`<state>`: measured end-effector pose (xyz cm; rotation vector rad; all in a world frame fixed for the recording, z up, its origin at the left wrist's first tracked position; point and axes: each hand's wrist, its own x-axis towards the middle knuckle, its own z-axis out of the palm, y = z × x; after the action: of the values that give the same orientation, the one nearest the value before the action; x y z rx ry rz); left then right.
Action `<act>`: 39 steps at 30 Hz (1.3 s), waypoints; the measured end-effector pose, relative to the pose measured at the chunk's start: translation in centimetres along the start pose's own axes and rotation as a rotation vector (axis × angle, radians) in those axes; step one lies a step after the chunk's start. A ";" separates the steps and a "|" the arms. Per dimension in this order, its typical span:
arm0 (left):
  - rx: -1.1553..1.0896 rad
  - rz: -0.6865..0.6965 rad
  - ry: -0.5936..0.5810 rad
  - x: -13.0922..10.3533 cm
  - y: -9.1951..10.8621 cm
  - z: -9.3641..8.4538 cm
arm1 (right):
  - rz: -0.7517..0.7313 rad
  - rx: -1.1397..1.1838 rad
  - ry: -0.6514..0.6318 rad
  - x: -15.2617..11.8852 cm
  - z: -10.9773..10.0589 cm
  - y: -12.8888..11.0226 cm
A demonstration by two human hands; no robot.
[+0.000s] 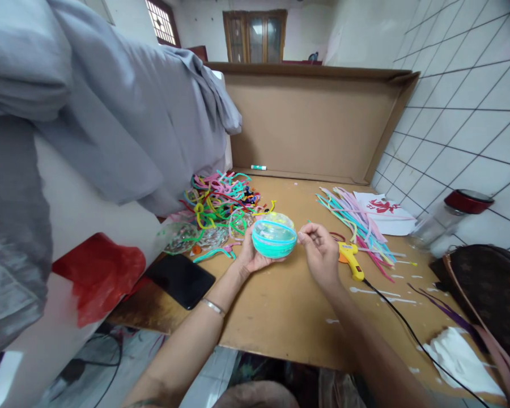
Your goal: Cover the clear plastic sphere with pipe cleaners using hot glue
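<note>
Left grip [250, 255] clasps a bowl [274, 248]; at the bowl's three o'clock, I cannot tell whether the right grip [321, 254] pinches anything.

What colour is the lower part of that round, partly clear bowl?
Turquoise lower part; the head view shows it.

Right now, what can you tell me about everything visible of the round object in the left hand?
The round object looks like clear plastic above, with turquoise covering its lower part and a bright blue band looping across it. The left hand cradles it from the left and below, over the table. The right hand is by its right edge; whether they touch is unclear.
</note>
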<state>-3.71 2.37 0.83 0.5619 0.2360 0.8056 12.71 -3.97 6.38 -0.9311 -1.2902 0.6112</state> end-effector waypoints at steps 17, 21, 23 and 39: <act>0.084 0.024 0.009 -0.1 0.1 0.3 | 0.067 -0.012 0.050 -0.6 -1.1 1.8; 0.087 0.028 0.007 -0.1 0.2 0.2 | -0.016 -0.154 0.061 -1.0 -0.8 1.9; 0.085 0.022 0.003 0.0 0.1 0.2 | -0.079 -0.194 0.059 -1.2 -0.7 1.9; 0.076 0.052 0.056 1.0 -0.6 -0.2 | -0.168 -0.327 -0.054 -0.9 -1.3 1.6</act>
<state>-2.77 2.86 0.36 0.6197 0.3060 0.8667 14.02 -4.18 4.56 -1.0639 -1.5286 0.3002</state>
